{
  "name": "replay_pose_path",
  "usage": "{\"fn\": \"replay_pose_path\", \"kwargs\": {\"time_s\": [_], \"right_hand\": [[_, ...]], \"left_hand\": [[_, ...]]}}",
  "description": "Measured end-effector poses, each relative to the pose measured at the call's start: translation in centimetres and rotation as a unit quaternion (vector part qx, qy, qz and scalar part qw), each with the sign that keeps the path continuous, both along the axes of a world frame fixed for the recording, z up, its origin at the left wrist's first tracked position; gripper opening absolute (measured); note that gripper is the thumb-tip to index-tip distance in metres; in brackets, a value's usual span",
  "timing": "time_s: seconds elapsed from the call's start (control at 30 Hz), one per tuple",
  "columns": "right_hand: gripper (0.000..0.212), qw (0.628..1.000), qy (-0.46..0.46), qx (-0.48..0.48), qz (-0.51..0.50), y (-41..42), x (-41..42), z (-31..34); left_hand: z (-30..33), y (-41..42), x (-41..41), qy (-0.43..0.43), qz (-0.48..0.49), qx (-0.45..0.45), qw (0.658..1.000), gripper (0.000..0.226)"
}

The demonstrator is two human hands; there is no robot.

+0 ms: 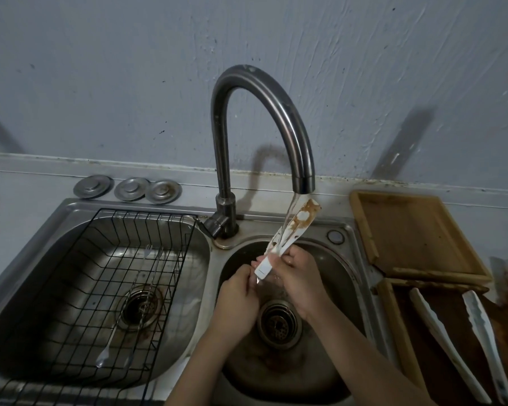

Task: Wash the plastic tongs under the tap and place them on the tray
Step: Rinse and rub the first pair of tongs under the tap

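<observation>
- right now the white plastic tongs with brown sauce stains point(291, 230) stand tilted up under the curved steel tap point(261, 112), with running water point(291, 209) striking their upper paddle, over the round right sink basin point(335, 276).
- the right hand point(294, 273) has its fingers closed around the tongs' lower, hinged end; the left hand point(238, 291) has its fingers curled at that same end, pinching the tip as far as i can tell.
- to do this step well, i judge the stained paddle should be turned so both faces meet the stream, with one hand rubbing the brown patches while the other keeps a firm hold, since wet plastic is likely slippery.
- the empty wooden tray point(361, 230) sits on the table just right of the sink.
- a second wooden tray point(393, 332) nearer the person holds two long white tongs point(440, 341).
- the left basin carries a black wire rack point(71, 288) with thin metal utensils point(123, 315) lying in it.
</observation>
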State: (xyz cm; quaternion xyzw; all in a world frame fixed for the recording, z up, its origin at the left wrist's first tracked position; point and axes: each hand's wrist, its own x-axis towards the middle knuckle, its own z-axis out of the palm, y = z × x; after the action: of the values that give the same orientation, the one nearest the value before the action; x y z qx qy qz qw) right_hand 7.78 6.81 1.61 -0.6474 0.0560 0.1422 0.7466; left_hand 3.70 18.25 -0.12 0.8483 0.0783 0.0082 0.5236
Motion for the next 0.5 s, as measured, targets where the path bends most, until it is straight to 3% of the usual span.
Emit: {"fn": "replay_pose_path", "kwargs": {"time_s": [0.2,0.37,0.5], "right_hand": [[0.016,0.999,0.031,-0.001,-0.018,0.2,0.0,0.4],[0.018,0.998,0.036,0.035,0.044,0.0,-0.3,0.9],[0.024,0.998,0.057,0.003,-0.011,0.1,-0.5,0.8]], "left_hand": [[1.0,0.2,-0.2,0.001,-0.003,0.006,1.0,0.038],[0.9,1.1,0.0,0.009,0.001,0.012,1.0,0.038],[1.4,0.8,-0.2,0.007,-0.014,0.034,0.999,0.034]]}}
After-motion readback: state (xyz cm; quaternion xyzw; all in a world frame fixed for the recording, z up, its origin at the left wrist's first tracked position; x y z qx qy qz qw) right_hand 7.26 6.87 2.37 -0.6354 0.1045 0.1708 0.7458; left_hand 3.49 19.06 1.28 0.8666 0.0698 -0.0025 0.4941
